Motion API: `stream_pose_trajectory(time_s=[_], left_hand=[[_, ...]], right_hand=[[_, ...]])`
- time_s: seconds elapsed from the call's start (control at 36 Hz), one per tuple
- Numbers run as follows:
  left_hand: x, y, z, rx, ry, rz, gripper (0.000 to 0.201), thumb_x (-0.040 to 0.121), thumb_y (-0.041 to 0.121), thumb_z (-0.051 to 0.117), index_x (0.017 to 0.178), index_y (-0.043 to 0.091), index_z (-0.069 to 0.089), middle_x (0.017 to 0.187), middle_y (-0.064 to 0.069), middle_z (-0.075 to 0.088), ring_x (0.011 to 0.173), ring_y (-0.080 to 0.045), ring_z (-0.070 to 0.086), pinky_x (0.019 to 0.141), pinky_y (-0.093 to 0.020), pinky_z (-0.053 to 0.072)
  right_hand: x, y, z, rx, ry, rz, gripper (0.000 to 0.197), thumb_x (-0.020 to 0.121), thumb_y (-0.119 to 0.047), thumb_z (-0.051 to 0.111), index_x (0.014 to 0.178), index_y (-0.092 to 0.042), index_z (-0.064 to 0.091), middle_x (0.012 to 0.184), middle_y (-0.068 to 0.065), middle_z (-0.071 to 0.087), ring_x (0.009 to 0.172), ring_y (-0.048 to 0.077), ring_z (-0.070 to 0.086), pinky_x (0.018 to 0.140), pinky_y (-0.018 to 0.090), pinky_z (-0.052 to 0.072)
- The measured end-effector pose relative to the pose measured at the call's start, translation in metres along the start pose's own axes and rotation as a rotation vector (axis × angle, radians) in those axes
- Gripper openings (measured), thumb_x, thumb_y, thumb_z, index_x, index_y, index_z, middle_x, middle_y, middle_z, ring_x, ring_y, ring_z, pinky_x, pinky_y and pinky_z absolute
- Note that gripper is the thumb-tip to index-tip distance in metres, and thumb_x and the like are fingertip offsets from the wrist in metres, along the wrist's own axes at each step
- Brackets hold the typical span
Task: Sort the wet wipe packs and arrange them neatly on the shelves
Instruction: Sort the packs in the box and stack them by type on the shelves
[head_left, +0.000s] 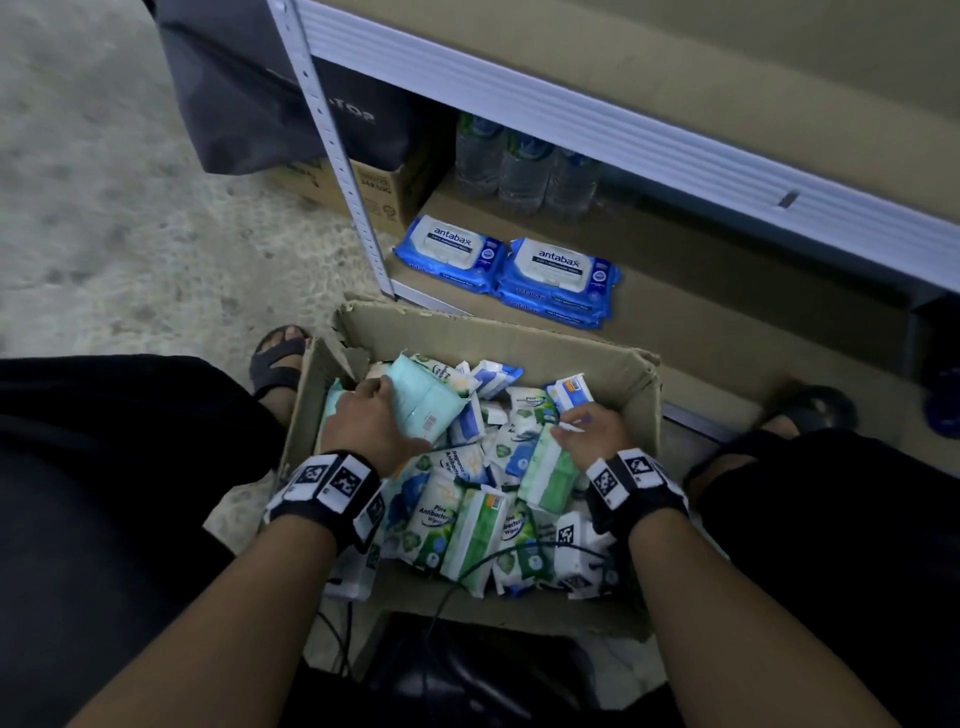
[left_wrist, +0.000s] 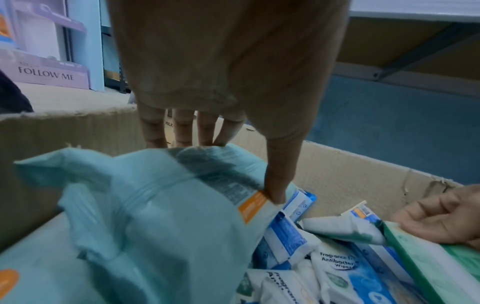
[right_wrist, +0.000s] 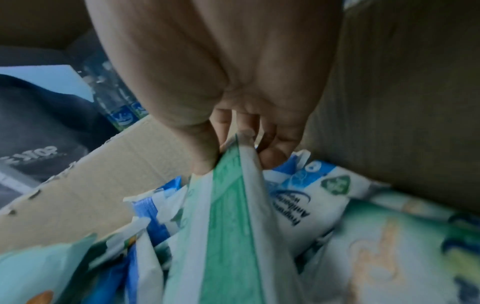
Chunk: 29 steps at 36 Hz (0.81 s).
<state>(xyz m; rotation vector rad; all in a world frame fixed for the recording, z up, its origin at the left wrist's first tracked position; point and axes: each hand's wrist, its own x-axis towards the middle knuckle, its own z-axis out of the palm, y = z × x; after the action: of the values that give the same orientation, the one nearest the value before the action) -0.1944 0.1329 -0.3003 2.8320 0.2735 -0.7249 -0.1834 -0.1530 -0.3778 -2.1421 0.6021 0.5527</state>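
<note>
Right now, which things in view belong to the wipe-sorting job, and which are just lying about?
Part of the job:
- pale teal pack, held by the left hand
- green-and-white pack, pinched by the right hand
- cardboard box of mixed packs
- blue Antabax packs on the bottom shelf

Just lying about:
- water bottles
- dark bag
- closed carton

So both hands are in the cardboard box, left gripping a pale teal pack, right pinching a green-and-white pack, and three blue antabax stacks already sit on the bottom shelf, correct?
Not quite: the head view shows two blue antabax stacks on the bottom shelf, not three. The rest holds: in the cardboard box, the left hand grips a pale teal pack and the right hand pinches a green-and-white pack.
</note>
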Motion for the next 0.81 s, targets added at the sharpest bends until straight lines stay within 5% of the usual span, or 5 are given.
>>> stream_pose_trajectory(time_s=[0.17,0.36,0.58,0.72,0.81], left_hand=[[0.007,-0.009,0.0,-0.051,-0.03,0.028,0.104,0.073,0.057,0.076,0.152,0.013,0.024,0.154,-0.01,0.031,0.135,-0.035,0.038,0.105,-0.044,0.042],[0.015,-0.011,0.003,-0.076,-0.046,0.036,0.103,0.073,0.058,0.075,0.151,0.012,0.025,0.153,-0.012,0.033,0.134,-0.036,0.038,0.104,-0.046,0.042],[0.019,-0.01,0.003,-0.072,-0.054,0.033,0.101,0.077,0.056,0.073,0.153,0.013,0.022,0.154,-0.011,0.029,0.135,-0.035,0.036,0.106,-0.046,0.04],[0.018,-0.008,0.003,-0.072,-0.058,0.033,0.099,0.078,0.055,0.073,0.152,0.013,0.022,0.154,-0.01,0.029,0.136,-0.035,0.034,0.106,-0.049,0.039],[0.017,-0.008,0.004,-0.076,-0.057,0.03,0.099,0.079,0.055,0.073,0.153,0.014,0.021,0.154,-0.01,0.028,0.136,-0.035,0.033,0.107,-0.05,0.038]], right_hand=[[0.006,-0.021,0.003,0.214,0.033,0.136,0.015,0.09,-0.024,0.068,0.103,-0.017,0.066,0.096,0.004,0.065,0.091,0.019,0.062,0.089,0.031,0.053],[0.019,-0.04,0.015,0.229,-0.051,0.09,0.012,0.077,-0.024,0.074,0.086,-0.024,0.068,0.095,0.005,0.072,0.086,0.024,0.068,0.084,0.047,0.058],[0.003,-0.019,0.002,-0.254,-0.049,-0.045,0.028,0.077,-0.032,0.078,0.064,-0.024,0.055,0.071,-0.006,0.059,0.083,0.023,0.06,0.074,0.025,0.043],[-0.012,-0.007,0.006,-0.461,-0.253,0.022,0.064,0.089,-0.055,0.062,0.136,-0.012,0.054,0.136,0.009,0.057,0.122,0.029,0.054,0.1,0.035,0.043],[-0.011,0.004,0.008,-0.585,-0.297,-0.021,0.074,0.082,-0.052,0.07,0.143,-0.02,0.043,0.138,0.009,0.054,0.121,0.03,0.055,0.098,0.038,0.048]])
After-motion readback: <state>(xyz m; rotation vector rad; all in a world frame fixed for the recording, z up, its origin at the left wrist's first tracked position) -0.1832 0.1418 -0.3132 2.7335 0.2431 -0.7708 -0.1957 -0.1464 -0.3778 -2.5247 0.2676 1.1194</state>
